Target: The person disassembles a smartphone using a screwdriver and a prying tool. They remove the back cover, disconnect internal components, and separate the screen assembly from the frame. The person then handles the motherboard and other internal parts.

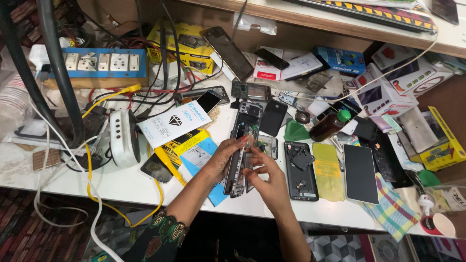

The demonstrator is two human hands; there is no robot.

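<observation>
My left hand [219, 157] grips the left edge of an opened phone chassis [241, 145], a long dark frame with exposed boards, held tilted over the white workbench [126, 184]. My right hand [268, 180] pinches at the frame's middle from the right, fingertips on a small inner part near the frame's centre. Another opened phone body [301, 171] lies flat just right of my hands. A yellow film sheet [327, 171] lies beside it.
A white-screened phone [360, 173] and checked cloth [392, 209] lie right. A brown bottle with green cap [330, 125], green triangular pick [295, 131], boxes [383, 94], blue socket strip [102, 63], white device [124, 138], yellow cable [90, 179] and packets [174, 123] crowd the bench.
</observation>
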